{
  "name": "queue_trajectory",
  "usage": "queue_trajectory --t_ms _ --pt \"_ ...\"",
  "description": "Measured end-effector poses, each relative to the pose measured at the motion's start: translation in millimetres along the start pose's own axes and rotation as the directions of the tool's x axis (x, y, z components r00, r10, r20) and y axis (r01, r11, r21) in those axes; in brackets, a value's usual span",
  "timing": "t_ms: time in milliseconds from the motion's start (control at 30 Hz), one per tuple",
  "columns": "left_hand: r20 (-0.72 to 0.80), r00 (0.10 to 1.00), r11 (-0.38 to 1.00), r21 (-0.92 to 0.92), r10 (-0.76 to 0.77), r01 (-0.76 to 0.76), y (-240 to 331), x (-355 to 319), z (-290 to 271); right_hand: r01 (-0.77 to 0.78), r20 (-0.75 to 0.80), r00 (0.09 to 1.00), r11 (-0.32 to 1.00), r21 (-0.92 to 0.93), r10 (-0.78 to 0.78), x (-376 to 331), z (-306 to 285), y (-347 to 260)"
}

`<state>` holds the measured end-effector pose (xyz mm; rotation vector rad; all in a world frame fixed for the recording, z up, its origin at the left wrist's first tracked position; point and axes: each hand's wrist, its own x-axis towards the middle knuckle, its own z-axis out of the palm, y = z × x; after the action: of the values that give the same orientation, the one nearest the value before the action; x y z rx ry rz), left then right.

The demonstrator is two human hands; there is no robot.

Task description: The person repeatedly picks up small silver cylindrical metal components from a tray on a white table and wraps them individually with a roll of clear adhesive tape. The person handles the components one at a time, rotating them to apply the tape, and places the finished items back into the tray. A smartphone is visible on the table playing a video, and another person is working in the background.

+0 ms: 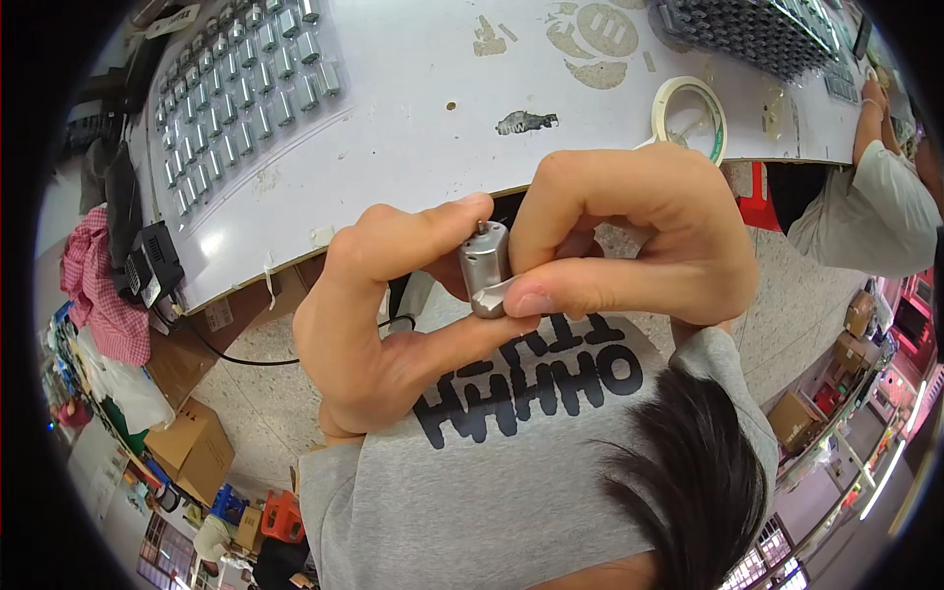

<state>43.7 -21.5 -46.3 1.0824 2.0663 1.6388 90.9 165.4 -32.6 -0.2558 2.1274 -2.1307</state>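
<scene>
Fingers of the left hand (344, 305) and the right hand (700, 236) meet around one small silver motor (484, 256), held up near the middle of the view, between the worker's grey shirt (472, 501) and the near edge of the white table (403, 128).

At far left, a pink checked cloth (103, 295) hangs beside a black device (155, 264) at the table's corner. Below them stands a brown cardboard box (197, 447), with a red stool (283, 516) on the floor to its right. Up on the table's left part, a clear tray (329, 110) carries rows of silver cylinders. A black cable (246, 362) curves down below the table edge toward the left hand.

That hand grips the motor end to end: the index fingertip touches the top, close by the short shaft, and the thumb lies against the bottom. The motor is nearly upright. On its lower part sits a small white strip (492, 298), and the right thumb presses at the strip's right end, the right index finger curled in against the motor's side.

Farther right, a tape roll (660, 113) rests on the table just beyond the right hand. Past it, more cylinders (747, 39) are packed closely, and at the far right sits a co-worker in a pale top (875, 211).
</scene>
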Motion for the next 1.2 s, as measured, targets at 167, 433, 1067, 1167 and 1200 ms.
queue_trajectory --t_ms 167,433,1067,1167,1200 --pt "-0.112 0.989 0.995 0.044 0.099 -0.095 -4.8 4.0 4.2 -0.050 -0.040 0.998 0.996 0.079 0.054 -0.2 3.4 -1.3" --pt "-0.079 0.980 0.965 0.204 0.182 -0.163 -3.1 4.6 4.7 -0.053 -0.059 0.997 0.997 -0.047 0.050 3.9 4.2 1.6" --pt "-0.054 0.992 0.888 -0.453 -0.112 0.075 -14.0 7.4 11.3 -0.105 0.010 0.994 0.979 0.176 0.104 4.4 -9.4 2.9" --pt "-0.073 0.991 0.909 -0.411 -0.112 0.073 -11.7 7.4 13.3 -0.070 0.004 0.997 0.982 0.173 0.071 5.4 -7.7 7.9" --pt "-0.071 0.993 0.914 -0.403 -0.090 0.054 -11.4 8.8 13.8 -0.066 -0.023 0.997 0.987 0.146 0.070 4.8 -7.4 6.7"
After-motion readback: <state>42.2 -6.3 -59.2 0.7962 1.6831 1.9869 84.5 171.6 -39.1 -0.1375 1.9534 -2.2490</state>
